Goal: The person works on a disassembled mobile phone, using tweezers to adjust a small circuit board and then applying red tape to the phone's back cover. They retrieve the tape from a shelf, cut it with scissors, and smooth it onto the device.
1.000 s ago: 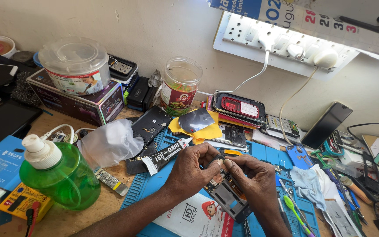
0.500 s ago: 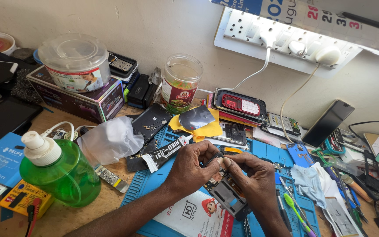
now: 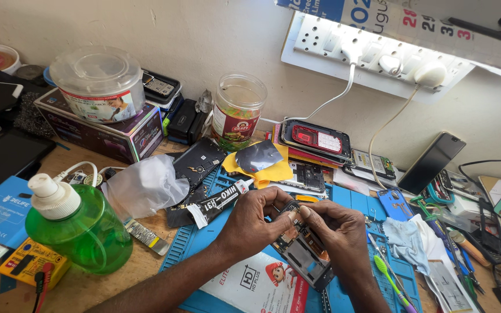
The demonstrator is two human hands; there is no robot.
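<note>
Both hands meet over an opened phone frame [image 3: 304,255] that lies slanted on the blue work mat [image 3: 355,203], near the mat's front edge. The left hand [image 3: 256,223] wraps the frame's upper end from the mat's left side, thumb and fingers closed on it, apparently to steady it. The right hand [image 3: 337,229] pinches something small at that same upper end with its fingertips; what it is cannot be made out. A black glue tube [image 3: 218,203] lies just left of the frame, within reach, and a green pump bottle [image 3: 76,229] stands well left of the mat on the bench [image 3: 146,264].
</note>
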